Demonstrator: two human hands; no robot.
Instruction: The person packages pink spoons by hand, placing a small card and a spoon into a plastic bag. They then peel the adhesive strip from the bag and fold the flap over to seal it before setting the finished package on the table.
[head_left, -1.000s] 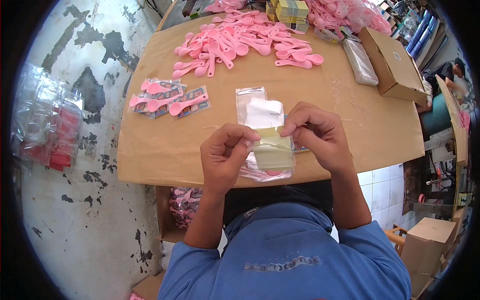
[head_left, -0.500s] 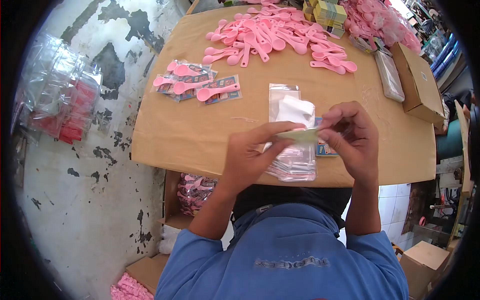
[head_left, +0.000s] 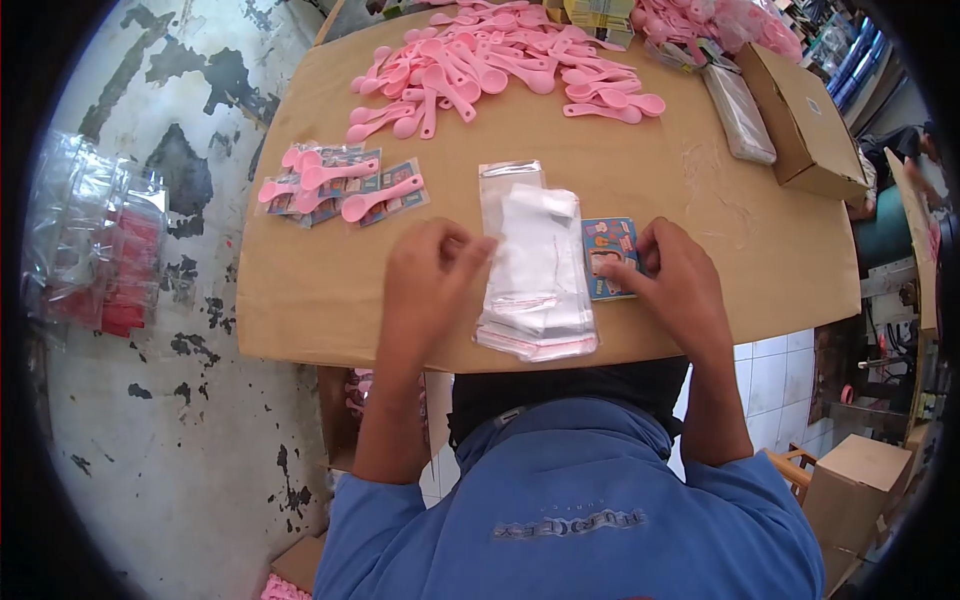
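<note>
A stack of clear plastic bags (head_left: pixel 535 260) lies in front of me, the top ones loose and slightly askew. Just left of it hovers my left hand (head_left: pixel 430 275), slightly blurred, its fingers loosely curled and thumb reaching toward the bags; nothing shows in it. On the other side of the bags sits a small pile of blue printed cards (head_left: pixel 608 255). My right hand (head_left: pixel 680 285) grips the cards at their right edge, thumb on the top face and fingers bent round the side.
Pink measuring spoons (head_left: pixel 490 70) form a big heap at the back. Bagged cards with spoons (head_left: pixel 340 185) lie at the left. A cardboard box (head_left: pixel 800 120) and a pack of clear bags (head_left: pixel 738 115) stand at the right. More plastic bags (head_left: pixel 95 240) hang by the wall.
My hands have come apart; the pale flat thing between them no longer shows. The left moved left of the bags, the right down onto the cards. The camera view has shifted.
</note>
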